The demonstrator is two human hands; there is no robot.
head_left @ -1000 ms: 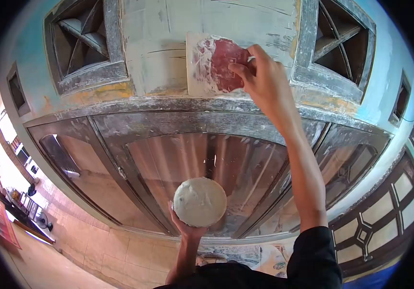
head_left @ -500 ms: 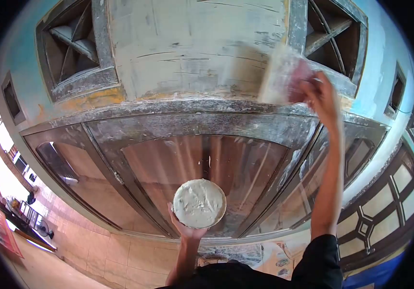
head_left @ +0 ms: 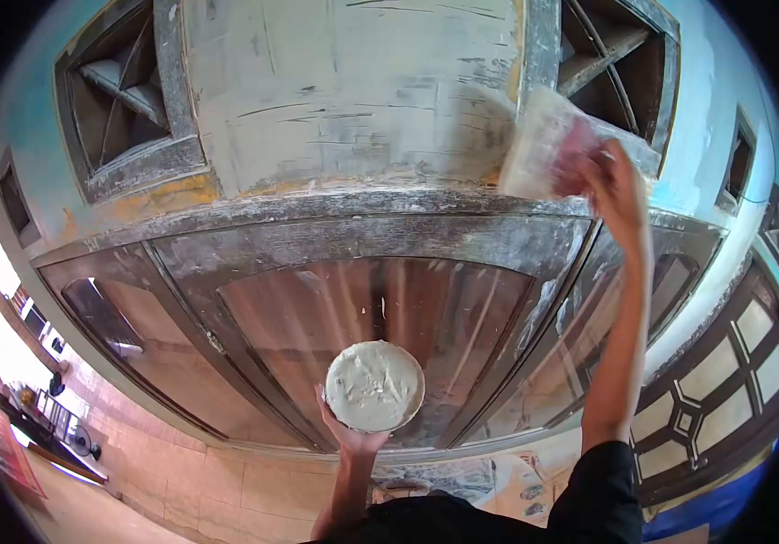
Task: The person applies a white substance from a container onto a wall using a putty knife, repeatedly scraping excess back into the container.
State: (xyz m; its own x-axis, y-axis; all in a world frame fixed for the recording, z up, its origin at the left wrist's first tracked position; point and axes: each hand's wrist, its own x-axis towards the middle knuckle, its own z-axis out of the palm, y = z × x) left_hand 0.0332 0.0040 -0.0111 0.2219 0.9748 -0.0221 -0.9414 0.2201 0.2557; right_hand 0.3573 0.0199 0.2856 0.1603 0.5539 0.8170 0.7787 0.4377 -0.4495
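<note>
My left hand (head_left: 353, 433) holds up a round tub of off-white putty (head_left: 374, 387) from below, its fingers curled at the left side. The putty fills the tub to near the rim, with a rough, scooped surface. High on the right, my right hand (head_left: 614, 186) grips a wide, flat putty knife (head_left: 539, 145) by its reddish middle part. The pale blade is smeared and slightly blurred, and overlaps the lower right corner of the patchy wall panel (head_left: 344, 109). Dark cracks and scrapes run across that panel.
Below the panel runs a whitened wooden beam (head_left: 362, 204) over glazed doors (head_left: 380, 308). Crossed-bar vents sit at the left (head_left: 126, 91) and right (head_left: 612, 63). Splattered sheeting (head_left: 453, 473) lies on the tiled floor (head_left: 190, 480). A fan (head_left: 83, 442) stands far left.
The view has shifted slightly, with the wall moving left in frame. My right hand and the putty knife are a little further right and less blurred. The tub stays in my left hand.
</note>
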